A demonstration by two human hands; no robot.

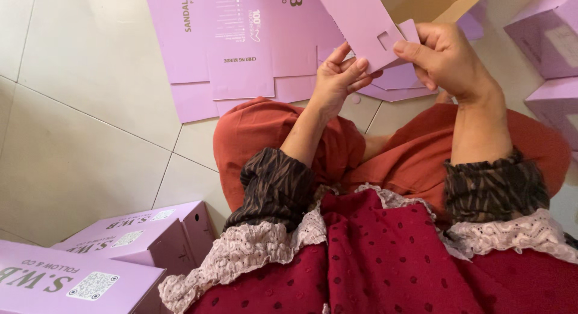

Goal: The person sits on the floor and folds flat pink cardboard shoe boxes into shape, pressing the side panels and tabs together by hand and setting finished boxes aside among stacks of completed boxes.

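Left hand (337,79): fingers curled against the lower edge of a lilac cardboard box flap (361,22), thumb side underneath, pinching it.
Right hand (442,58): closed on the same flap from the other side, thumb pressed on its face just beside a small square slot (386,39), fingers wrapped behind.
Lilac cardboard box flap: held up in front of the person, above the lap, tilted, part of an unfolded box whose tan inner side (421,2) shows at the top edge.
Flat lilac cardboard box blanks (241,46): lying on the pale tiled floor (84,109) beyond the knees, printed side up.
Folded lilac cardboard boxes (114,254): two stacked at the lower left, near the left elbow; more (545,31) at the right edge.
Clothing: orange trousers (265,133), dark patterned sleeves (274,187) with lace trim, red dotted cloth (385,254).
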